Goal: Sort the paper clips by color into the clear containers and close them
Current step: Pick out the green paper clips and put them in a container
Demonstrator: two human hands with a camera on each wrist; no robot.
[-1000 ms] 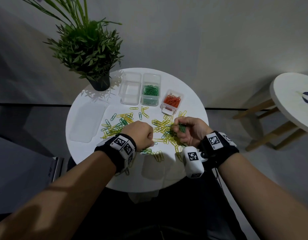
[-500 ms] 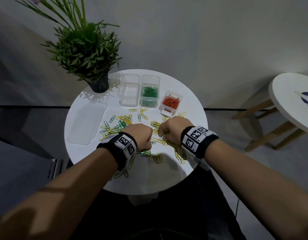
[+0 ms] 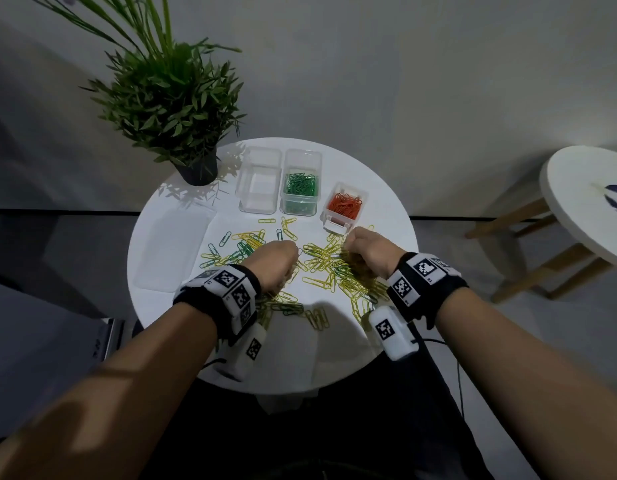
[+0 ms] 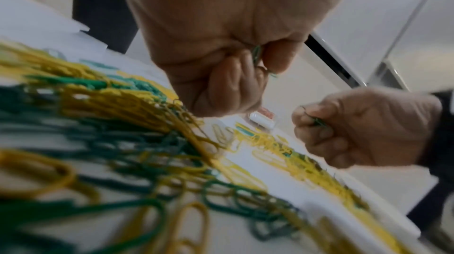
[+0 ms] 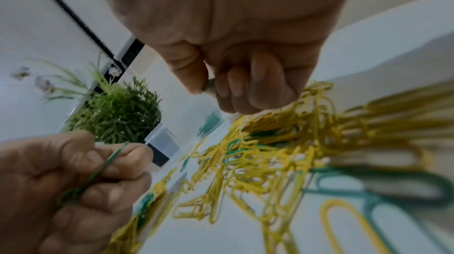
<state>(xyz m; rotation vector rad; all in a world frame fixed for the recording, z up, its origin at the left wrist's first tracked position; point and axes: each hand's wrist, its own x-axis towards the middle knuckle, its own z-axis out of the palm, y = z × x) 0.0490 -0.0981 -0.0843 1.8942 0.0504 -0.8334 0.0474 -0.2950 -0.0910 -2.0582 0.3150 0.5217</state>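
My left hand (image 3: 277, 263) was curled into a fist above the loose clips (image 3: 321, 261) on the table (image 3: 168, 244), and it pinched green clips (image 4: 256, 57) between thumb and fingers. My right hand (image 3: 367, 249) was also closed, and it gripped a green clip (image 4: 318, 122) at the fingertips; in the right wrist view this clip was too blurred for me to see well. The two hands were near each other but apart, with yellow and green clips spread under and between them.

At the far side of the table stood three clear boxes: the empty box (image 3: 260, 181), just beside it the green box (image 3: 300, 187) with green clips inside, and a little apart the red box (image 3: 343, 207) with red clips. All three were without lids. A flat lid (image 3: 172, 251) lay at the left, and a plant (image 3: 172, 102) stood behind it.

Compared with half a second before, my right hand had moved away from the left one, toward the red box, and the gap between the fists was wider. The left hand had stayed almost in the same place, closed as before. The boxes had not moved.
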